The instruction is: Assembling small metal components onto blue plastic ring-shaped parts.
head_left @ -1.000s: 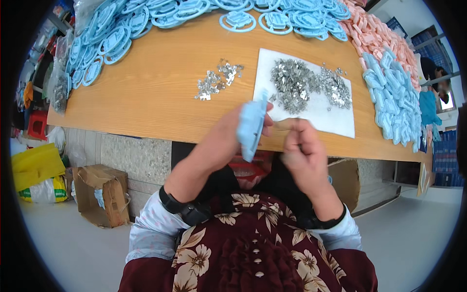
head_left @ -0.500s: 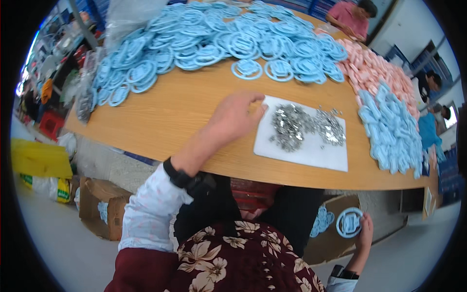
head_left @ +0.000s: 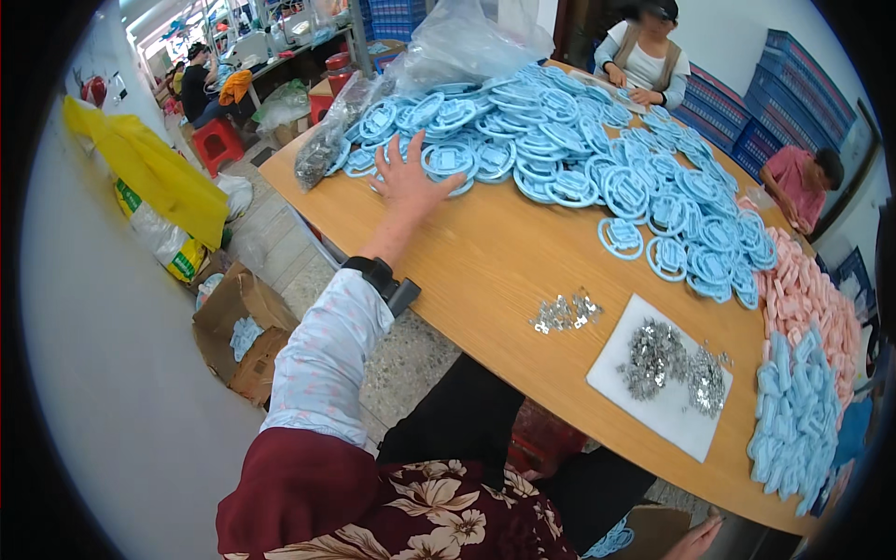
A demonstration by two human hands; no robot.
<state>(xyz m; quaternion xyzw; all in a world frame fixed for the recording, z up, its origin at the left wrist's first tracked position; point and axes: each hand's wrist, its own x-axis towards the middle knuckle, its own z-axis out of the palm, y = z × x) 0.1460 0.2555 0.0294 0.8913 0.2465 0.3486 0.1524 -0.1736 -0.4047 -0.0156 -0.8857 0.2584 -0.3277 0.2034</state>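
My left hand (head_left: 411, 182) is over the near left edge of a pile of light blue plastic rings (head_left: 551, 131), each with a patterned middle. Its fingers are spread, touching or just above a blue ring (head_left: 448, 161), and nothing is gripped. Low at the right, my right hand (head_left: 695, 539) is partly cut off by the picture's edge. The fingers that show are stretched out, with no ring in them. Beside it is a cardboard box (head_left: 658, 525) under the table edge, with blue rings (head_left: 611, 541) in it.
A white board (head_left: 621, 373) bears heaps of small shiny metal pieces (head_left: 653, 355); more metal pieces (head_left: 565, 313) lie loose beside it. Pink parts (head_left: 812, 299) and blue parts (head_left: 793, 411) are heaped at the right. Two people sit across the wooden table (head_left: 485, 271). An open carton (head_left: 247, 327) stands on the floor.
My view has swung left. My left hand has gone from beside the board to the ring pile and spread open. My right hand no longer holds its blue ring. Loose metal pieces now show beside the board.
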